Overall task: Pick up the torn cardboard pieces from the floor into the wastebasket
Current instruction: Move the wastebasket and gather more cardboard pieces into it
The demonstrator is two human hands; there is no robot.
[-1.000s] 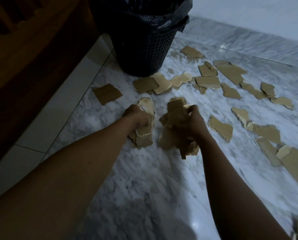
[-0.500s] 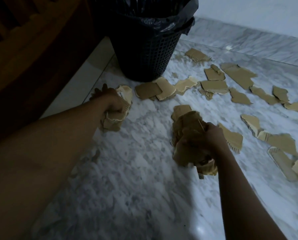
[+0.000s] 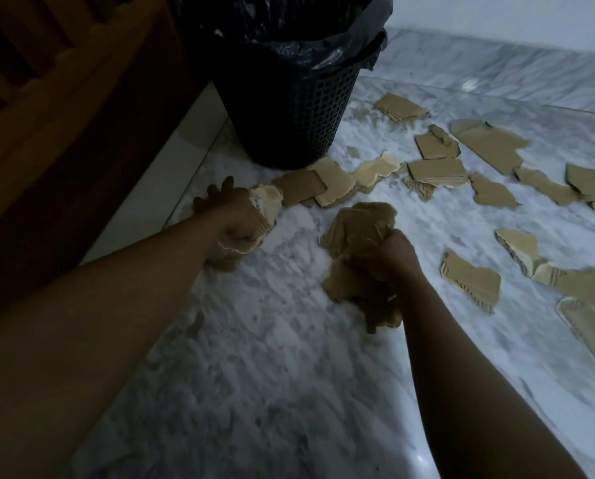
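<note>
Across floor, ragged tan cardboard pieces

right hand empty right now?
No, the right hand grips a bunch of torn cardboard pieces, with its fingers curled round them.

Both hands grip cardboard wads; wastebasket ahead
</note>
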